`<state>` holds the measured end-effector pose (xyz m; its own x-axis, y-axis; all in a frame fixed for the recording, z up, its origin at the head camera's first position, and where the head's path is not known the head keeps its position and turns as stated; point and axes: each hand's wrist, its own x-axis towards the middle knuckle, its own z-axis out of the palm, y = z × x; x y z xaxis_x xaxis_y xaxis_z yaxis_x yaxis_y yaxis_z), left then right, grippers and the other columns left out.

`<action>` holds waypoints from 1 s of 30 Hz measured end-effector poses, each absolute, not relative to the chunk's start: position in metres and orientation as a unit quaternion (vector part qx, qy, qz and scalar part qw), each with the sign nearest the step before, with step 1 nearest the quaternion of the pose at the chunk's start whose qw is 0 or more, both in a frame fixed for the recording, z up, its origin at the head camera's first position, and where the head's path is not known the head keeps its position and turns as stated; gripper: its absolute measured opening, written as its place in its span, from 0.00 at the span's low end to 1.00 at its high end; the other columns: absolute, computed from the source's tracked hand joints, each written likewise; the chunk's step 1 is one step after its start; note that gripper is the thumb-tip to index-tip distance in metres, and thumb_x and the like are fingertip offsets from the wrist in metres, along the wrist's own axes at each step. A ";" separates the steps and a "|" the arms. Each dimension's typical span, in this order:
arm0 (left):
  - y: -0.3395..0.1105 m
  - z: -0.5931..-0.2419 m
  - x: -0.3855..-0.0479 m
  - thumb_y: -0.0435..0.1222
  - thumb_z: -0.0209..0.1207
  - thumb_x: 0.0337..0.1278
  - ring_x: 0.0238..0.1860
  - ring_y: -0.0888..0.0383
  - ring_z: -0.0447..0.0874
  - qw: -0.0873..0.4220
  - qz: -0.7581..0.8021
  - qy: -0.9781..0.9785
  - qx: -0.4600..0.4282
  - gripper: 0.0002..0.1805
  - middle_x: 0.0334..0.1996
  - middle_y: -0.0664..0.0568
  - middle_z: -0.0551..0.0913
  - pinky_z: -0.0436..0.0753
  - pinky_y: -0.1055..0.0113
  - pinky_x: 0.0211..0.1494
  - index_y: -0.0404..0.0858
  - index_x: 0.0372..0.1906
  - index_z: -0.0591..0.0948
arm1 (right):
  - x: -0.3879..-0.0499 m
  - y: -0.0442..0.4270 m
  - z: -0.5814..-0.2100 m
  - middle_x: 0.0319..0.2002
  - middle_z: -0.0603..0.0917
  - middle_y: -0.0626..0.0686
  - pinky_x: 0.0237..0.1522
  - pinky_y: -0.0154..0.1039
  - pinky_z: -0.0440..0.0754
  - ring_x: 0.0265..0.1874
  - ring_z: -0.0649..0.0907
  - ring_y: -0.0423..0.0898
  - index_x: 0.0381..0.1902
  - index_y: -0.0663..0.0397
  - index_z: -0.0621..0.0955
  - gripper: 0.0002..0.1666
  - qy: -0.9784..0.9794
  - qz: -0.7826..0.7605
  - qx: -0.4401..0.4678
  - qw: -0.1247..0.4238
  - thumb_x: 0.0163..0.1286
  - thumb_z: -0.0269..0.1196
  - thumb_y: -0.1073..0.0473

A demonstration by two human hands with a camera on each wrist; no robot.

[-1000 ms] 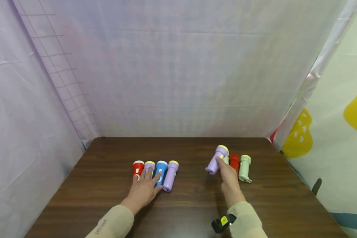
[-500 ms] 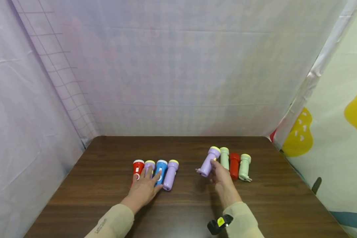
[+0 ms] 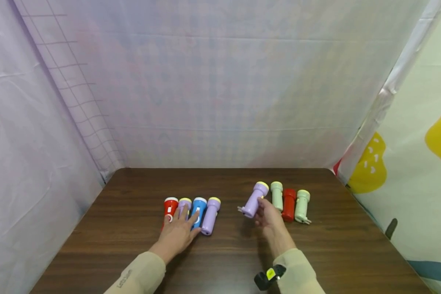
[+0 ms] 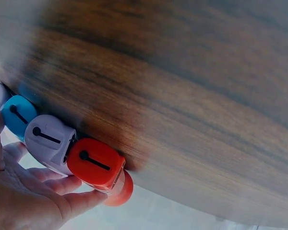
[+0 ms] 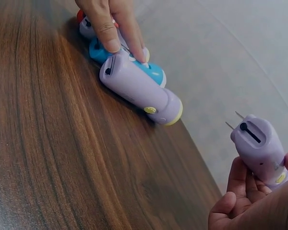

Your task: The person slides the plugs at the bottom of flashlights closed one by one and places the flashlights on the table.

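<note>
My left hand lies with fingers spread over a row of flashlights: a red one, a lilac one and a blue one. Its thumb reaches the gap beside another lilac flashlight at the row's right end. In my right hand I hold a lilac flashlight with a yellow rim, tilted above the table. Two metal prongs stick out of its tail, plain in the right wrist view, where the held flashlight sits between thumb and fingers. The left wrist view shows the slotted tail of the red flashlight.
Right of my right hand lie a pale green flashlight, a dark red one and another pale green one with prongs out. The brown wooden table ends at a hanging pale curtain.
My right hand has moved left with the lilac flashlight, away from the right-hand group, uncovering the nearer pale green flashlight. Its prongs have come into view. My left hand has stayed in place.
</note>
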<state>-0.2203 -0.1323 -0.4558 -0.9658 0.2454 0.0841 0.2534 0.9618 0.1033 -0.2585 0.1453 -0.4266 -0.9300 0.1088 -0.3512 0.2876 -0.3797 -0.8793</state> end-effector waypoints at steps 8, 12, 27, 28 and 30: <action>-0.132 -0.456 -0.221 0.54 0.56 0.67 0.72 0.34 0.58 0.038 -0.061 -0.989 -0.127 0.32 0.72 0.35 0.63 0.61 0.30 0.64 0.47 0.71 0.71 | -0.259 0.142 -0.427 0.27 0.84 0.44 0.27 0.35 0.66 0.23 0.78 0.40 0.39 0.52 0.76 0.12 0.547 -0.815 0.182 0.060 0.74 0.54 0.50; -0.132 -0.457 -0.222 0.54 0.56 0.67 0.72 0.34 0.59 0.042 -0.064 -0.989 -0.130 0.31 0.72 0.35 0.63 0.61 0.29 0.64 0.47 0.71 0.72 | -0.261 0.141 -0.428 0.27 0.84 0.45 0.26 0.34 0.65 0.23 0.78 0.39 0.45 0.54 0.78 0.15 0.546 -0.815 0.184 0.060 0.74 0.57 0.48; -0.132 -0.454 -0.225 0.54 0.56 0.67 0.72 0.33 0.57 0.029 -0.070 -0.989 -0.125 0.32 0.71 0.33 0.62 0.61 0.29 0.63 0.45 0.71 0.71 | -0.262 0.139 -0.428 0.28 0.81 0.45 0.32 0.37 0.66 0.27 0.78 0.40 0.37 0.49 0.77 0.11 0.529 -0.825 0.177 0.094 0.76 0.54 0.50; -0.132 -0.454 -0.225 0.53 0.56 0.67 0.72 0.33 0.57 0.028 -0.071 -0.989 -0.124 0.32 0.71 0.33 0.62 0.61 0.28 0.63 0.45 0.71 0.71 | -0.261 0.139 -0.428 0.28 0.81 0.45 0.31 0.37 0.65 0.26 0.78 0.40 0.36 0.49 0.77 0.11 0.533 -0.823 0.173 0.096 0.76 0.53 0.51; -0.131 -0.453 -0.225 0.53 0.57 0.67 0.72 0.33 0.57 0.027 -0.072 -0.989 -0.124 0.32 0.71 0.33 0.62 0.61 0.28 0.63 0.45 0.71 0.71 | -0.261 0.139 -0.428 0.27 0.82 0.45 0.30 0.36 0.65 0.25 0.77 0.40 0.35 0.48 0.78 0.12 0.539 -0.819 0.170 0.097 0.76 0.53 0.51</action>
<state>-0.2253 -0.1312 -0.4527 -0.9680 0.2406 0.0717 0.2484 0.9591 0.1359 -0.2609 0.1389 -0.4283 -0.9232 0.0245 -0.3837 0.3425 -0.4006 -0.8498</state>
